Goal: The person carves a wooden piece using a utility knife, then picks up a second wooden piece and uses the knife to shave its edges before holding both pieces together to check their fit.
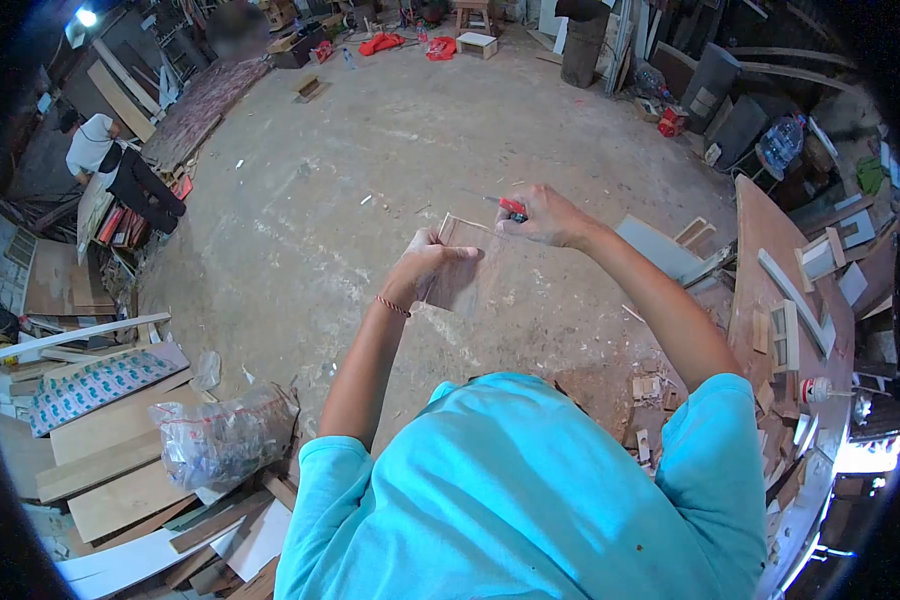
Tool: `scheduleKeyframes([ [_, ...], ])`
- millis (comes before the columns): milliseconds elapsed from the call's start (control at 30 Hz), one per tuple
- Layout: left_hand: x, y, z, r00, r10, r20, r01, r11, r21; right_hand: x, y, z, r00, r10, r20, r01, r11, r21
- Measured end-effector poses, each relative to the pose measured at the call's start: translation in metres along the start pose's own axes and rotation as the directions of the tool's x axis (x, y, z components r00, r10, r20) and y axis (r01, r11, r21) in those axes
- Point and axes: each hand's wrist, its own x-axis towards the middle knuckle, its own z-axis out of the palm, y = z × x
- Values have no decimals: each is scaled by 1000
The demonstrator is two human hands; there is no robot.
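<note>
My left hand (pixel 432 260) grips a small, shallow wooden box or framed panel (pixel 458 287) by its left side, thumb lying across its face. The piece is held up in front of me over the floor, and its pale top edge faces away. To the right, my right hand (pixel 545 218) is closed around a screwdriver (pixel 511 206) with a red and black handle. Its thin shaft points left, above the far edge of the wooden piece. A braided bracelet (pixel 392 306) circles my left wrist.
Wood boards (pixel 120 440) and a clear plastic bag (pixel 225 435) are piled at left. A workbench (pixel 745 270) with wood offcuts stands at right. At upper left a person (pixel 120 165) bends over stacked material. Red bags (pixel 381 43) lie on the far concrete floor (pixel 300 210).
</note>
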Motion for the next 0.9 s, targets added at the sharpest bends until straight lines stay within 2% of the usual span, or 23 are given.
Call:
scheduleKeyframes([
  [167, -7, 13, 2, 1000, -23, -6, 24, 997, 78, 2, -2, 1, 1000, 16, 1, -16, 995, -96],
  [233, -9, 14, 6, 988, 28, -151, -2, 985, 173, 5, 1, 3, 1000, 13, -2, -13, 994, -105],
  [267, -4, 7, 3, 986, 33, -166, -4, 985, 171, 7, 2, 3, 999, 49, 10, -48, 990, -133],
  [333, 11, -9, -4, 986, 90, -143, -44, 953, 298, 12, 1, 6, 997, 71, 24, -66, 984, -168],
  [400, 13, -14, -5, 978, 133, -159, -73, 939, 337, 16, 0, 11, 992, 114, -48, -119, 987, -111],
  [533, 4, -8, -2, 946, 229, -230, -107, 890, 443, 29, -3, 18, 996, 59, -65, -64, 994, -90],
  [600, 4, -10, -1, 936, 244, -254, -97, 872, 480, 31, -11, 20, 980, 139, -144, -155, 982, -110],
  [667, 11, -22, 0, 866, 414, -282, -237, 834, 498, 32, -21, 21, 968, 162, -190, -180, 980, -81],
  [700, 11, -22, 3, 868, 414, -273, -241, 834, 497, 32, -23, 21, 954, 185, -238, -202, 978, -50],
  [767, 9, -21, 8, 782, 553, -289, -309, 745, 592, 31, -24, 19, 945, 236, -227, -239, 971, 14],
  [833, 6, -22, 9, 788, 557, -263, -326, 739, 590, 28, -18, 19, 934, 290, -210, -279, 957, 81],
  [900, 4, -21, 10, 794, 562, -232, -345, 731, 589, 26, -4, 24, 945, 257, -204, -235, 964, 125],
])
